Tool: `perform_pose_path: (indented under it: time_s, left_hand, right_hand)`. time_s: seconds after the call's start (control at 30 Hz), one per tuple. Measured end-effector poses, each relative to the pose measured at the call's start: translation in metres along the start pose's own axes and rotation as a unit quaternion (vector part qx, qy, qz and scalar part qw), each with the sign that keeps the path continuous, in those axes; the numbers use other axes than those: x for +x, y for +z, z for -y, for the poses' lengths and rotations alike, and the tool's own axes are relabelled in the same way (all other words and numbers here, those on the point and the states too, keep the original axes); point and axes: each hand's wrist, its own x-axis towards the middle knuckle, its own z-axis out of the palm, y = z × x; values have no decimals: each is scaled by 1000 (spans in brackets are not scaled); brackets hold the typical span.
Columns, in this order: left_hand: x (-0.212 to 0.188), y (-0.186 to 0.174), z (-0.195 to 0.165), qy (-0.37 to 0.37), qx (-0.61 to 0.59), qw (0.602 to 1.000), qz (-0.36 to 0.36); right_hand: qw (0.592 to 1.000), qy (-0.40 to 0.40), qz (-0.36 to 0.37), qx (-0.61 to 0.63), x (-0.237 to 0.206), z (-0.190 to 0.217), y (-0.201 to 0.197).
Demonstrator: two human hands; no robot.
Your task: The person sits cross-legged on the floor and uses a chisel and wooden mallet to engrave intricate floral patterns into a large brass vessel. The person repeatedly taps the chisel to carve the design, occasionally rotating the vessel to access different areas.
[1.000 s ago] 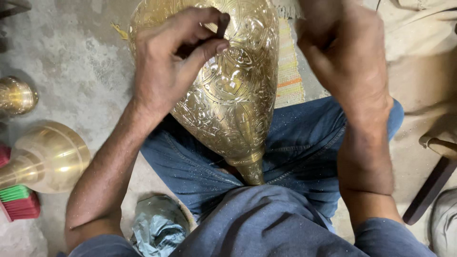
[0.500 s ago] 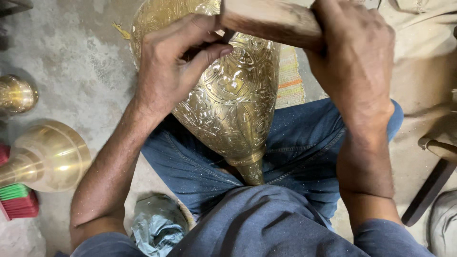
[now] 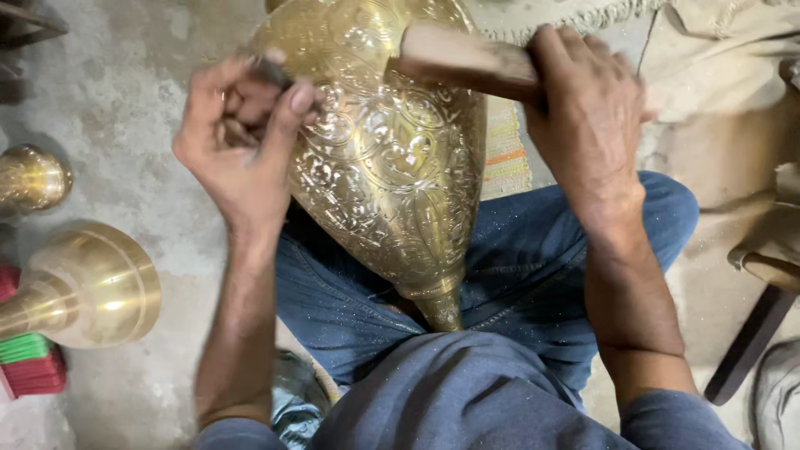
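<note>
Nearest the camera, the person's blue-jeaned lap (image 3: 517, 275) is bearing the narrow pointed end of an engraved brass vessel (image 3: 392, 167), which is lying tilted with its wide body reaching away toward the far edge of the view. A crumpled grey cloth (image 3: 292, 400) is lying on the floor by the near left knee. Farther out, the left hand (image 3: 242, 142) is pressing against the vessel's left flank, fingers curled tight around a small dark tool (image 3: 271, 71) pinched between thumb and fingertips. The right hand (image 3: 587, 117) is gripping a wooden mallet (image 3: 462, 60) in a closed fist, its head lying over the vessel's upper right. On the left of the concrete floor (image 3: 125, 100), a plain brass bell-shaped piece (image 3: 87, 287) is lying beside red and green stacks (image 3: 33, 367), with a smaller brass piece (image 3: 29, 179) sitting beyond it.
</note>
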Motion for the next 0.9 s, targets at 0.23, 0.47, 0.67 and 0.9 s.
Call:
perform_pose_path:
  time_s: [0.23,0.47,0.67,0.9]
  left_hand:
    - [-54,9,-7,-129,-106,973,-161]
    - [-63,10,-2,-143,-101,942,-287]
    - [-56,-6,60,-180,-14,940,-289]
    - [-61,17,70,-402,-377,782,-291]
  right_hand:
    - [993,73,43,88,-16,1,18]
    - [987,79,53,128,-11,12,7]
    - [922,221,93,303,4,28,11]
    - [833,310,129,439,13,39,22]
